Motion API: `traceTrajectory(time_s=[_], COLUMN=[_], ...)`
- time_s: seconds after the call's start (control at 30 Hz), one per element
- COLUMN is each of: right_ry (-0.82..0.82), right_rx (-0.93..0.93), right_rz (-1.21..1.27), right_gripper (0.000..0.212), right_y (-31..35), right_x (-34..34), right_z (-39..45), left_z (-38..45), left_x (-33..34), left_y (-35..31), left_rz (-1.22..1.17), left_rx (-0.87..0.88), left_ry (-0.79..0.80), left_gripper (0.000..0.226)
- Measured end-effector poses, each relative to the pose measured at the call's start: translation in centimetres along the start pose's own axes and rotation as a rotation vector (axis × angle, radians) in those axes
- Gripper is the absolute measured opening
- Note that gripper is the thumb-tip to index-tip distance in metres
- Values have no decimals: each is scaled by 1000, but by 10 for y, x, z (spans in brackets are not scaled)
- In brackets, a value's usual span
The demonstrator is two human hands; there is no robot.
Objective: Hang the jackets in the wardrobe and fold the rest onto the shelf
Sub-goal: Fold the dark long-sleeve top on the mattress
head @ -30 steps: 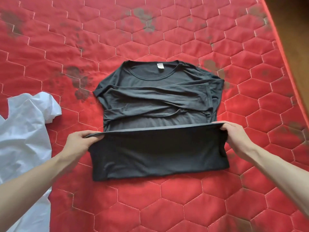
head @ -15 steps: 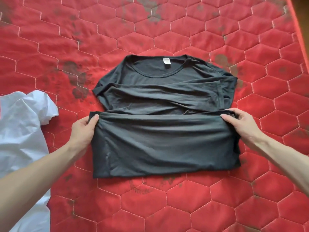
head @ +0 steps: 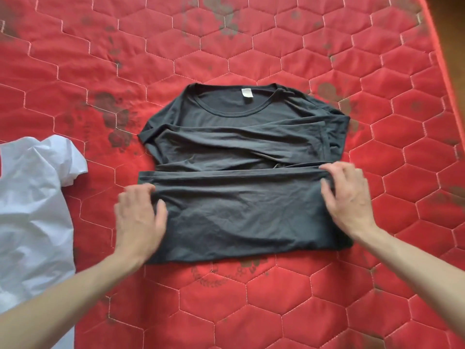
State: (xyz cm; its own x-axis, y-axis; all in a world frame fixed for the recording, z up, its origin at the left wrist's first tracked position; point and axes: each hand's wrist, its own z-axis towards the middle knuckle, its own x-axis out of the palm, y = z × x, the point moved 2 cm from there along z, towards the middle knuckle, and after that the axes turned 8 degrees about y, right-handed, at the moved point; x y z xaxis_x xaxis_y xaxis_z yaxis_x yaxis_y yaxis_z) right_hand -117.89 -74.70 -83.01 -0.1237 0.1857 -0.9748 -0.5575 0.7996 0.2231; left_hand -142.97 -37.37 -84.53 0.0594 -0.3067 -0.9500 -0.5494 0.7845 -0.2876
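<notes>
One dark grey T-shirt (head: 241,172) lies mid-mattress (head: 327,298), one white garment (head: 32,210) at its left edge. Left hand (head: 138,217) and right hand (head: 347,197) pinch the folded hem's two ends.

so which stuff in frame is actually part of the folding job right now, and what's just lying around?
In the job:
- dark grey t-shirt, bottom part folded up over its middle
- left hand, at the fold's left edge
- right hand, at the fold's right edge

Lying about:
- white garment, crumpled at the left, untouched; likely next to sort
- red quilted mattress, only the work surface
</notes>
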Motion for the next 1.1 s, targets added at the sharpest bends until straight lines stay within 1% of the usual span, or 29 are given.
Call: traceTrajectory(time_s=[0.07,0.1,0.13,0.17,0.23,0.27,0.37,0.43,0.47,0.53,0.63,0.67,0.77,0.87,0.9,0.97,1.07,1.1], right_ry=[119,178,234,284,365,401,515,643,665,623,500,491,572,608,613,649,699,703], right_rx=[-242,-311,-336,-330,-310,-311,-293,-239,-204,-125,-41,-22,16,47,43,16,-55,-70], right_rz=[2,-25,-60,-88,-128,-165,-299,-358,-369,-311,-247,-235,-262,-286,-292,-314,-325,-314], right_gripper=[23,26,34,43,64,71,76,75,72,69,76,77,75,74,75,79,83,82], right_y=[12,16,17,17,13,9,10,17,22,32,38,37,34,23,17,10,6,6], right_x=[4,5,7,9,10,11,12,19,22,22,21,19,9,-3,-8,-16,-26,-32], right_z=[-21,-32,-43,-53,-75,-87,-114,-120,-117,-106,-94,-94,-97,-113,-120,-133,-155,-162], left_z=[-22,-32,-41,-49,-61,-66,-76,-79,-77,-71,-68,-67,-71,-81,-85,-96,-116,-123], left_x=[6,10,14,17,19,19,18,17,15,13,6,3,-9,-23,-27,-33,-39,-40], left_y=[-14,-18,-20,-21,-21,-21,-20,-22,-24,-30,-36,-37,-38,-28,-24,-19,-13,-10], left_rz=[153,235,300,343,412,440,532,576,587,563,481,466,437,404,394,398,425,403], left_rx=[416,573,676,716,683,657,627,629,619,598,576,571,595,515,486,459,467,463], left_ry=[155,238,304,359,457,476,467,439,420,405,368,356,330,317,300,291,367,379], left_gripper=[36,39,43,48,62,67,70,62,57,53,58,59,61,67,65,55,76,77])
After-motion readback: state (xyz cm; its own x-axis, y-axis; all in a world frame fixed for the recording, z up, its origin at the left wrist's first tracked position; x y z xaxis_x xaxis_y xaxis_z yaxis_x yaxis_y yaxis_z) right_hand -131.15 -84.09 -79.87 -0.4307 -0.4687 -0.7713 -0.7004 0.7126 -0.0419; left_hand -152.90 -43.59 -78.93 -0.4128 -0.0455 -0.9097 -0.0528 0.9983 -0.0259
